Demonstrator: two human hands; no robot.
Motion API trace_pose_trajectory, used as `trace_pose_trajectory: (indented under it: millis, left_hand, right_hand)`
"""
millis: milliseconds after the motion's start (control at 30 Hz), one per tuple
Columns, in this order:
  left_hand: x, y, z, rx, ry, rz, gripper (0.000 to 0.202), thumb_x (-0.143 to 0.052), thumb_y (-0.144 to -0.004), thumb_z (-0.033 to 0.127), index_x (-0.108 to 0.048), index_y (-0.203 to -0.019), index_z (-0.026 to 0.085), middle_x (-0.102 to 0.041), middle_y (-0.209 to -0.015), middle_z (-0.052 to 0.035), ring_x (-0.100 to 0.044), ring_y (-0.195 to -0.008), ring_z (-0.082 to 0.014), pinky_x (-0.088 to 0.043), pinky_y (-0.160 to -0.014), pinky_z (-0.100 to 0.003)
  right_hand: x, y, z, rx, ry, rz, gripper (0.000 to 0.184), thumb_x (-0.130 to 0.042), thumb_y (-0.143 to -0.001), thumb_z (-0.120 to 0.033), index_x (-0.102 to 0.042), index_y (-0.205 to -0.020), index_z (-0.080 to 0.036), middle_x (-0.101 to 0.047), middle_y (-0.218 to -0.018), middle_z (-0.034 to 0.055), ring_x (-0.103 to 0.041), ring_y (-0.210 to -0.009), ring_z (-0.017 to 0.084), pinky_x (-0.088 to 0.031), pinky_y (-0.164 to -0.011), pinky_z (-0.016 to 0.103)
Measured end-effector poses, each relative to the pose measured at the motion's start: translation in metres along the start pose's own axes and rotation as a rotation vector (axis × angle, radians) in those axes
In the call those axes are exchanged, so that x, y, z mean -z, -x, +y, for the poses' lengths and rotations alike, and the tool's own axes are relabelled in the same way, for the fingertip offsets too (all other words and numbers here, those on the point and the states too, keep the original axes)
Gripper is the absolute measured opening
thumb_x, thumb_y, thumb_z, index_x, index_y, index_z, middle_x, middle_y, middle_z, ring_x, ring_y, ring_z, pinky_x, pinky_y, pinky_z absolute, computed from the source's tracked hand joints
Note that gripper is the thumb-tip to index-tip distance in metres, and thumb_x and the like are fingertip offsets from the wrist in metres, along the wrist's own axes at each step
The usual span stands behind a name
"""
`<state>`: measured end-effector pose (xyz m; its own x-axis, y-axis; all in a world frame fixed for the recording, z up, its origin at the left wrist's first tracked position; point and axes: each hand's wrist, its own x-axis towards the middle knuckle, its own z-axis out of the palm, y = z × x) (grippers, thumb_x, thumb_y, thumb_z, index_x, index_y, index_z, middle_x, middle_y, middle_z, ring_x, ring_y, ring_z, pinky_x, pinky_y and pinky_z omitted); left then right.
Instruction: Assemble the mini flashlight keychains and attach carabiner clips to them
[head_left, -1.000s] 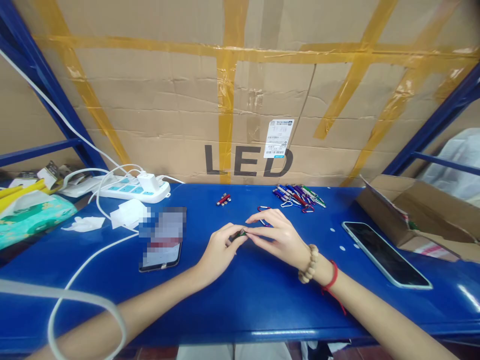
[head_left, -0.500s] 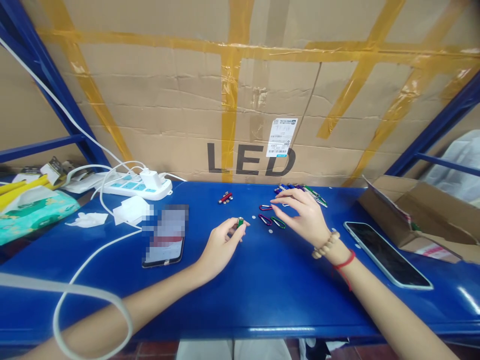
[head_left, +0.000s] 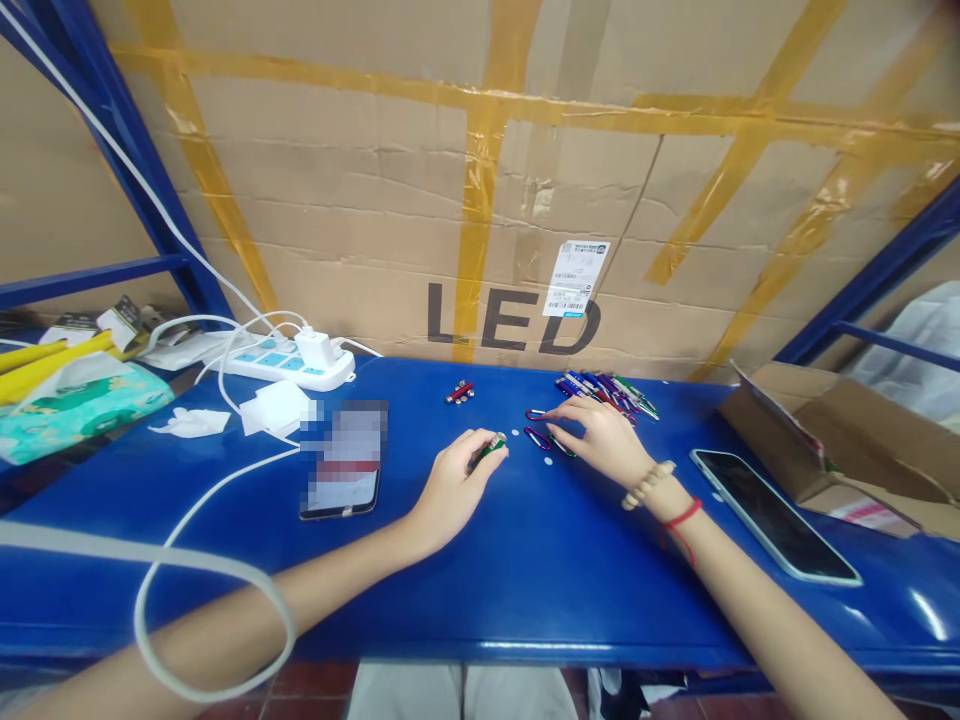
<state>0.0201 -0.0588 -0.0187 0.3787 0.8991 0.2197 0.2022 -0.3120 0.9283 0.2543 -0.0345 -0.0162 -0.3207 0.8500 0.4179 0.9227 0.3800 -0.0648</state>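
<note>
My left hand (head_left: 459, 490) is closed around a small green metal tube (head_left: 491, 450) with a silvery end, possibly a mini flashlight; most of it is hidden by the fingers. Over the carabiners hovers my right hand (head_left: 600, 440), thumb and index finger apart. Its index fingertip is at the red carabiner (head_left: 534, 414); whether it touches I cannot tell. Just below lie a purple carabiner (head_left: 536, 439) and a green carabiner (head_left: 561, 447), the latter partly covered by the thumb. A red tube (head_left: 459, 393) with several small silvery discs beside it lies farther back.
Several coloured tubes (head_left: 600, 388) are heaped behind my right hand. A phone (head_left: 345, 460) lies at left and another phone (head_left: 776, 515) at right, beside an open cardboard box (head_left: 825, 420). A power strip (head_left: 277, 360) trails white cables; a large taped carton (head_left: 360, 200) stands behind.
My right hand has come down and slightly left to the carabiners. In my left hand the green tube has tilted from upright to slanting. The view has shifted slightly.
</note>
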Motion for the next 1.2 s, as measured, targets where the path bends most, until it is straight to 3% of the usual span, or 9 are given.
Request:
trace_pose_trajectory:
  millis: [100,333,467,700,833,1033,1200]
  left_hand:
    - [0.001,-0.001,0.0,-0.067,-0.059,-0.024,0.017,-0.044,-0.086,0.029,-0.058,-0.082,0.019,-0.058,-0.087,-0.001,-0.054,-0.086,-0.0157,-0.038,-0.08,-0.026]
    - [0.009,-0.008,-0.001,-0.125,-0.125,0.026,0.016,-0.04,-0.088,0.022,-0.056,-0.088,0.02,-0.06,-0.096,-0.0021,-0.052,-0.093,-0.0166,-0.037,-0.084,-0.026]
    - [0.009,-0.011,-0.01,-0.13,-0.114,0.027,0.014,-0.039,-0.088,0.02,-0.053,-0.093,0.02,-0.059,-0.098,-0.0031,-0.053,-0.091,-0.0169,-0.039,-0.082,-0.028]
    - [0.006,-0.011,-0.017,-0.102,-0.024,0.07,0.014,-0.039,-0.085,0.017,-0.053,-0.089,0.019,-0.055,-0.096,-0.0035,-0.053,-0.09,-0.0161,-0.041,-0.074,-0.026]
    - [0.008,-0.01,-0.016,-0.038,0.064,0.047,0.013,-0.038,-0.083,0.014,-0.05,-0.082,0.019,-0.054,-0.088,-0.0014,-0.051,-0.082,-0.0145,-0.04,-0.073,-0.026]
    - [0.01,-0.006,-0.015,-0.009,0.189,0.049,0.012,-0.037,-0.079,0.008,-0.041,-0.077,0.02,-0.048,-0.078,0.002,-0.043,-0.067,-0.0107,-0.035,-0.062,-0.023]
    - [0.014,-0.002,-0.006,-0.076,0.211,0.116,0.016,-0.045,-0.081,0.018,-0.034,-0.069,0.02,-0.035,-0.067,0.0053,-0.031,-0.057,-0.0086,-0.028,-0.056,-0.022]
  right_hand:
    - [-0.006,-0.001,0.003,0.017,-0.05,-0.014,0.025,-0.045,-0.088,-0.029,-0.065,-0.102,-0.022,-0.065,-0.096,0.0063,-0.06,-0.091,0.021,-0.046,-0.081,0.034]
    - [-0.026,-0.011,-0.006,0.126,-0.181,-0.05,0.032,-0.038,-0.091,-0.025,-0.057,-0.115,-0.018,-0.06,-0.114,0.0099,-0.055,-0.104,0.022,-0.045,-0.089,0.04]
    - [-0.033,-0.032,-0.02,0.155,-0.199,-0.043,0.031,-0.04,-0.09,-0.02,-0.057,-0.116,-0.019,-0.058,-0.12,0.0097,-0.053,-0.109,0.023,-0.043,-0.089,0.041]
    - [-0.055,-0.094,-0.034,0.12,-0.269,-0.008,0.018,-0.055,-0.083,-0.021,-0.065,-0.098,-0.016,-0.068,-0.097,0.0084,-0.063,-0.088,0.018,-0.048,-0.079,0.031]
    - [-0.067,-0.113,-0.037,0.081,-0.296,-0.038,0.011,-0.063,-0.076,-0.021,-0.068,-0.085,-0.015,-0.07,-0.082,0.0061,-0.065,-0.074,0.017,-0.05,-0.069,0.026]
    - [-0.058,-0.101,-0.039,0.031,-0.313,-0.088,0.008,-0.063,-0.067,-0.009,-0.067,-0.067,-0.016,-0.069,-0.066,0.0023,-0.063,-0.06,0.014,-0.049,-0.061,0.023]
    - [-0.033,-0.065,-0.041,0.026,-0.369,-0.06,0.016,-0.062,-0.072,-0.017,-0.068,-0.087,-0.015,-0.069,-0.076,0.0037,-0.063,-0.067,0.013,-0.051,-0.065,0.024]
